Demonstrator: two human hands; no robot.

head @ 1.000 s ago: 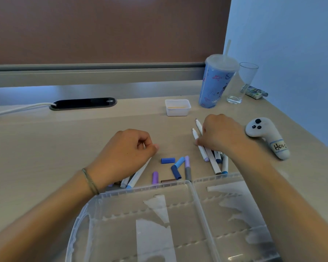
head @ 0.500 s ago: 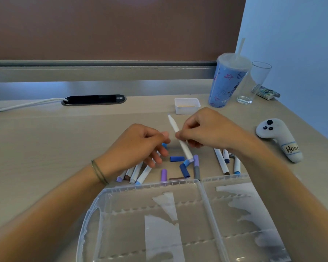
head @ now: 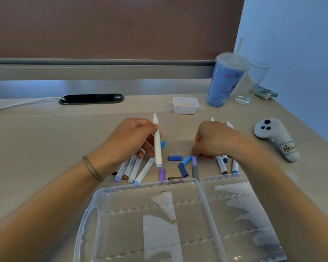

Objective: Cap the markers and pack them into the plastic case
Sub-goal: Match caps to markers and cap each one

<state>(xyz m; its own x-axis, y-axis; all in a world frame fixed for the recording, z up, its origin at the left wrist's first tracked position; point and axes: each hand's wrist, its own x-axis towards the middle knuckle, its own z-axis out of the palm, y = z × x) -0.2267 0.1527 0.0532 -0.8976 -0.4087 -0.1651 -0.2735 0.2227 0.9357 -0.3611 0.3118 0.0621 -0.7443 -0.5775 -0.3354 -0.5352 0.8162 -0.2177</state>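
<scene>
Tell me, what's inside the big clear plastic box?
No markers yet. The clear plastic case lies open, showing ridged dividers and pale glare patches. The forearms cover its corners, so those parts cannot be seen.

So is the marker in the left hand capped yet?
No. The marker held by the left hand shows its bare lilac tip on top, no cap.

Lighting: soft, cool, even daylight tone; blue cast on the wall [head: 295,44] and the strip under the rail. Shadows: faint, short. Glare: pale reflections on the clear case [head: 150,188]. Sharpness: fair centrally, mild softness overall. Distortion: wide-angle bowing at edges.
</scene>
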